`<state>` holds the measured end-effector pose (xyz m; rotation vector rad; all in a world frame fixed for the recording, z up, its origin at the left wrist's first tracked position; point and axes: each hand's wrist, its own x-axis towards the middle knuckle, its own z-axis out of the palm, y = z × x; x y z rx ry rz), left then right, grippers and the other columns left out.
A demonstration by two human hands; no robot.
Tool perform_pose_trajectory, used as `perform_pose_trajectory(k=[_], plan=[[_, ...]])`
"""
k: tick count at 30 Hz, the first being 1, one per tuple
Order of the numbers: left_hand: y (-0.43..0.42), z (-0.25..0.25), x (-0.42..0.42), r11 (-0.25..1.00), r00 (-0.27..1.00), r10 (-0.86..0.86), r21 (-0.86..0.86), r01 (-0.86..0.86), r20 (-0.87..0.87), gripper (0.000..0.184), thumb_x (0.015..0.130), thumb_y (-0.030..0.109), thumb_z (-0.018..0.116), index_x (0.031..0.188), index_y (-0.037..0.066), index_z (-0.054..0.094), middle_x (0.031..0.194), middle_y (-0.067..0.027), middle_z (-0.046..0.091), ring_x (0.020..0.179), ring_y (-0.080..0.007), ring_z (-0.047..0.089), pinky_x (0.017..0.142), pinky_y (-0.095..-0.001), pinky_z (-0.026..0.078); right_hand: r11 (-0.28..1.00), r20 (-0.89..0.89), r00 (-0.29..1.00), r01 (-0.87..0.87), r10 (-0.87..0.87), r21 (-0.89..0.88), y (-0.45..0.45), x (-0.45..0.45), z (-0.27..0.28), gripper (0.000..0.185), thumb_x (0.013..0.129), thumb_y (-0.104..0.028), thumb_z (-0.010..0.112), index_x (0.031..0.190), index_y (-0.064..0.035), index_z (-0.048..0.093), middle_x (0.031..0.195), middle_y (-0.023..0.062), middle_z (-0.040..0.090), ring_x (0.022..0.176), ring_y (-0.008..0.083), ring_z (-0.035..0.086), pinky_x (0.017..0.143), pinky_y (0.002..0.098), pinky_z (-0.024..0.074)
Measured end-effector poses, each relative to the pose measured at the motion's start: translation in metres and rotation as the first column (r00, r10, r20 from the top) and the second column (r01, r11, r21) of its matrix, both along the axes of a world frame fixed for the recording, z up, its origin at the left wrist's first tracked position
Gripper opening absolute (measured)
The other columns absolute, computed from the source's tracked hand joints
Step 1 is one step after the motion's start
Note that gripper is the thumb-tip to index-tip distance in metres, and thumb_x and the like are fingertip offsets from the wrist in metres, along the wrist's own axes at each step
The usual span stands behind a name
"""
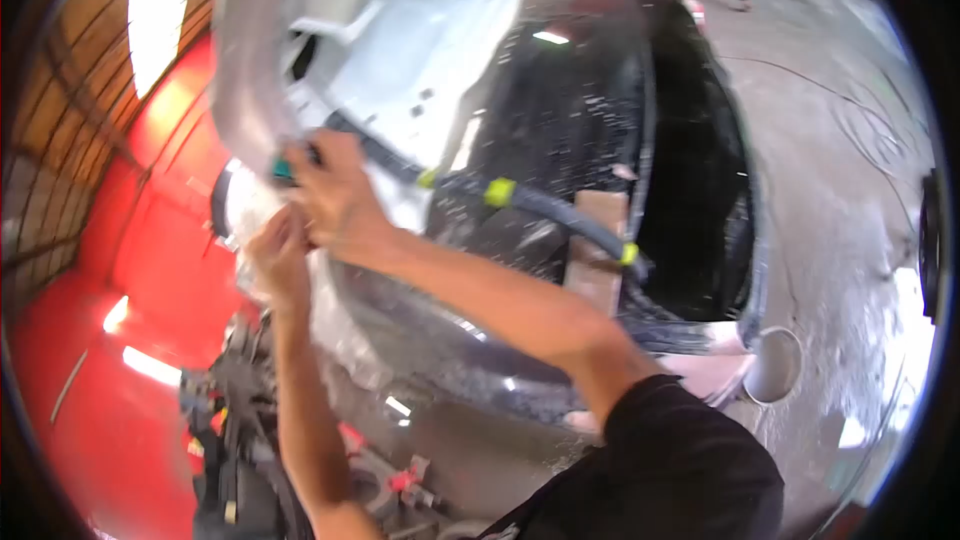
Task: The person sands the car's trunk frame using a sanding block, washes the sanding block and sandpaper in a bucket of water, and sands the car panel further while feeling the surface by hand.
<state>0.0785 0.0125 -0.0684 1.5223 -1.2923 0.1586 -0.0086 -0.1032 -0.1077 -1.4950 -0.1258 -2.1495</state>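
Observation:
My right hand (345,195) reaches across to the edge of a grey car body panel (250,70), its fingers closed around a small green object (283,169). Just below it, my left hand (280,255) is closed near the heel of the right hand, with fingertips pressed together; whatever it grips is too blurred to tell. A dark hose (570,218) with yellow-green bands (499,192) runs from beside my right hand across the dark, speckled car surface (560,80). Crumpled clear plastic (340,325) hangs below my hands.
A tan block (600,275) lies under the hose. A red panel (150,210) stands at left, with car parts (240,440) below. At right, a round bucket (775,365) stands on the concrete floor (810,220), where thin cables lie.

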Motion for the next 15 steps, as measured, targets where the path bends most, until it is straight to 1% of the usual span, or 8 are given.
perform_pose_trajectory(k=[1,2,4,7,10,11,12,15], plan=[[0.003,0.004,-0.007,0.999,0.998,-0.025,0.029,0.023,0.06,0.018,0.102,-0.002,0.057,0.101,-0.007,0.073,0.085,-0.0037,0.07,0.076,-0.0076,0.066,0.066,-0.0266,0.058,0.997,-0.007,0.997,0.071,-0.071,0.007,0.01,0.004,-0.017,0.067,0.079,-0.003,0.078,0.143,-0.0004,0.06,0.124,0.0238,0.056,0.111,0.0424,0.054,0.093,0.0476,0.0491],[0.004,0.003,-0.019,1.0,0.998,0.022,0.012,-0.022,0.052,0.018,0.103,0.0,0.057,0.098,-0.006,0.073,0.085,-0.0027,0.069,0.076,-0.0069,0.065,0.066,-0.0265,0.057,0.999,-0.084,0.995,0.047,-0.047,0.0,0.011,0.001,-0.028,0.062,0.082,-0.003,0.076,0.141,0.0024,0.06,0.122,0.0242,0.056,0.109,0.0427,0.055,0.091,0.0482,0.0498],[-0.005,0.0,-0.015,0.999,1.0,0.003,-0.044,-0.003,-0.004,0.02,0.105,0.002,0.056,0.096,-0.005,0.073,0.083,-0.0012,0.069,0.074,-0.0062,0.065,0.063,-0.0263,0.057,0.998,-0.019,0.999,0.035,-0.034,0.048,0.012,-0.006,-0.005,0.053,0.086,-0.002,0.073,0.137,0.0051,0.062,0.119,0.0252,0.056,0.106,0.0447,0.055,0.092,0.049,0.049],[-0.007,0.001,-0.019,0.998,0.997,-0.035,-0.06,0.031,-0.074,0.021,0.107,0.004,0.057,0.097,-0.004,0.073,0.082,-0.001,0.069,0.071,-0.008,0.068,0.061,-0.0263,0.057,0.992,0.079,0.994,0.068,-0.076,0.107,0.005,-0.006,0.036,0.048,0.089,-0.007,0.072,0.135,0.0056,0.064,0.121,0.0254,0.057,0.109,0.0432,0.056,0.093,0.0474,0.0491],[-0.001,-0.001,-0.03,1.0,0.994,0.001,-0.009,-0.002,-0.114,0.018,0.107,0.006,0.059,0.101,-0.005,0.073,0.08,-0.0017,0.069,0.071,-0.0116,0.071,0.059,-0.0271,0.058,0.978,0.008,0.994,-0.106,0.106,0.177,0.0,-0.026,0.022,0.045,0.094,-0.013,0.072,0.136,0.0019,0.066,0.122,0.0249,0.06,0.111,0.0394,0.061,0.097,0.0435,0.0506],[-0.001,0.002,-0.032,1.0,0.994,0.011,0.023,-0.009,-0.11,0.018,0.107,0.007,0.06,0.103,-0.005,0.072,0.079,-0.002,0.07,0.071,-0.013,0.072,0.059,-0.0275,0.059,0.986,-0.002,0.998,-0.066,0.067,0.156,-0.001,-0.039,0.013,0.044,0.095,-0.014,0.072,0.136,0.0017,0.067,0.123,0.0247,0.06,0.111,0.0393,0.062,0.098,0.0433,0.0508],[0.0,0.001,-0.036,0.998,0.991,0.07,0.012,-0.069,-0.11,0.016,0.105,0.01,0.066,0.104,-0.005,0.072,0.081,-0.0036,0.07,0.073,-0.0156,0.074,0.059,-0.028,0.059,0.991,-0.015,0.999,-0.026,0.029,0.134,0.001,-0.057,0.003,0.044,0.095,-0.014,0.072,0.136,0.0015,0.067,0.124,0.0245,0.061,0.111,0.0393,0.062,0.098,0.0432,0.051],[-0.003,0.002,-0.044,0.97,0.979,0.177,-0.187,-0.157,0.098,0.017,0.102,0.012,0.071,0.105,-0.005,0.072,0.104,-0.0106,0.07,0.072,-0.0162,0.073,0.06,-0.0273,0.059,0.99,-0.144,0.986,0.103,-0.089,0.097,-0.003,-0.115,-0.028,0.044,0.094,-0.011,0.073,0.135,0.0023,0.068,0.125,0.0236,0.061,0.112,0.0384,0.063,0.098,0.0429,0.0522]])
